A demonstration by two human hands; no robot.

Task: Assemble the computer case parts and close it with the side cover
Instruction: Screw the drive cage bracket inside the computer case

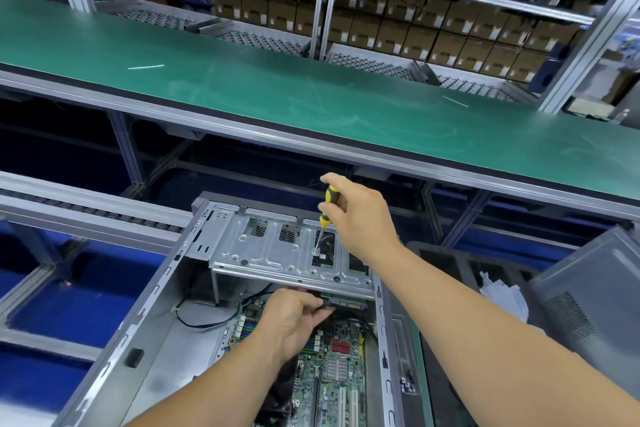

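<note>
Head view: screwdriver applied to the drive cage of the open computer case.

The open grey steel computer case (145,315) lies on its side in front of the green-surfaced worktop (277,94), green motherboard (332,367) exposed. The right hand (360,218) has its grip curled round a yellow-and-black screwdriver (329,204), tip set on the silver sheet-metal drive cage (270,253). The left hand (294,319) pinches a dark part just under the cage edge.
</note>
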